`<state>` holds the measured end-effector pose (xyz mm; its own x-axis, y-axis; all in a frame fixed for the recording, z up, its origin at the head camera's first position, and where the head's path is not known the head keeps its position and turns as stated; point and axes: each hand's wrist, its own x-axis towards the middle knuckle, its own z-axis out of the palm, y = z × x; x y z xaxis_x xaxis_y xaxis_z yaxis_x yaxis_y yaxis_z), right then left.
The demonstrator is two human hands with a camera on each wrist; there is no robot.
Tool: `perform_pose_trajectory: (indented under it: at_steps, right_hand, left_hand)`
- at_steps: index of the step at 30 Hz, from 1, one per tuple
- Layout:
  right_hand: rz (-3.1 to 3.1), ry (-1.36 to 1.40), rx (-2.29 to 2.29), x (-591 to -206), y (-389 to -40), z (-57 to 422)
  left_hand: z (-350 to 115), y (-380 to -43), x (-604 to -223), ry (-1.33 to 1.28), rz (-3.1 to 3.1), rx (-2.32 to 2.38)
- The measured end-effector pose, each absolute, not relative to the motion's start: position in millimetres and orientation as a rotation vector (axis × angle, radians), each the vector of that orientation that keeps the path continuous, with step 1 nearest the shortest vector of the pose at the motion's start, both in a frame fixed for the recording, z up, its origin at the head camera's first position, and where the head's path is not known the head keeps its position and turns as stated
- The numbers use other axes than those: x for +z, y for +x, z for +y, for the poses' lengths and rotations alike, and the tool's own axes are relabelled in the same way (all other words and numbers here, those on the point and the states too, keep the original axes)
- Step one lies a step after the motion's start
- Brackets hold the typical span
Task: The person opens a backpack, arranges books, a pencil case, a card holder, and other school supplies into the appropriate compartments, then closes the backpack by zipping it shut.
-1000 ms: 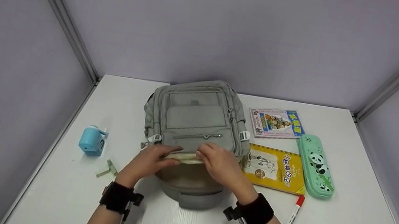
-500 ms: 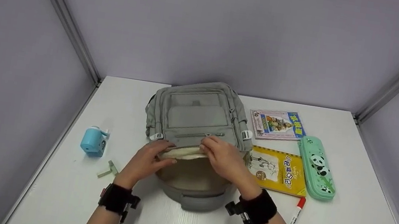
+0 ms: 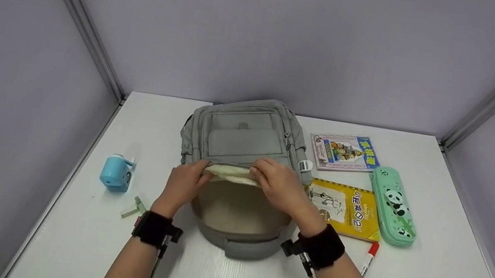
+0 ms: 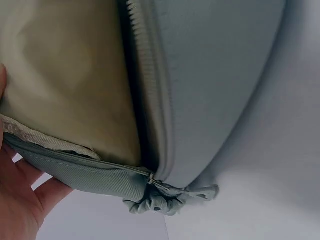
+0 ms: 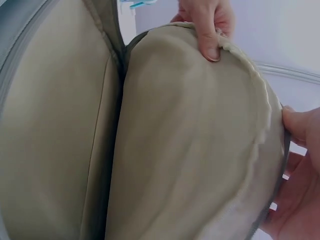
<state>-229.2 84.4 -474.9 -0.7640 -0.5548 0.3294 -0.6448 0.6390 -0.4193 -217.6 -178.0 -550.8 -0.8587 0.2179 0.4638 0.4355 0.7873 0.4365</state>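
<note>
A grey backpack (image 3: 246, 144) lies on the table with its main compartment unzipped, the cream lining (image 3: 237, 206) showing inside. My left hand (image 3: 184, 181) pinches the upper edge of the opening at its left, thumb on the lining and fingers outside. At the right part of the same edge, my right hand (image 3: 280, 185) grips it between thumb and fingers. The right wrist view shows both holds on the raised flap (image 5: 195, 120). In the left wrist view a zipper pull (image 4: 200, 191) hangs at the corner of the opening.
Left of the backpack stand a blue pencil sharpener (image 3: 117, 173) and a small pale green object (image 3: 134, 208). To the right lie a picture-covered booklet (image 3: 344, 153), a yellow book (image 3: 345, 210), a green panda pencil case (image 3: 393, 206) and a red-capped marker (image 3: 370, 259).
Both hands have lifted the edge of the backpack's opening up and away, so the gap is wider and more lining shows. The things around it have stayed put.
</note>
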Motion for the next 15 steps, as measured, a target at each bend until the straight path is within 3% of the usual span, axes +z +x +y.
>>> perform_pose_trajectory:
  at_steps: [8, 15]
  right_hand:
    - [-2.575, 0.961, 0.82, -478.5, -230.1, 106.3]
    - [-2.549, 0.77, 0.933, -483.1, -227.8, 133.9]
  left_hand:
    - [-180.1, -232.8, -542.4, -0.384, -2.608, -0.75]
    - [-183.6, -241.2, -532.4, -0.181, -2.607, -0.83]
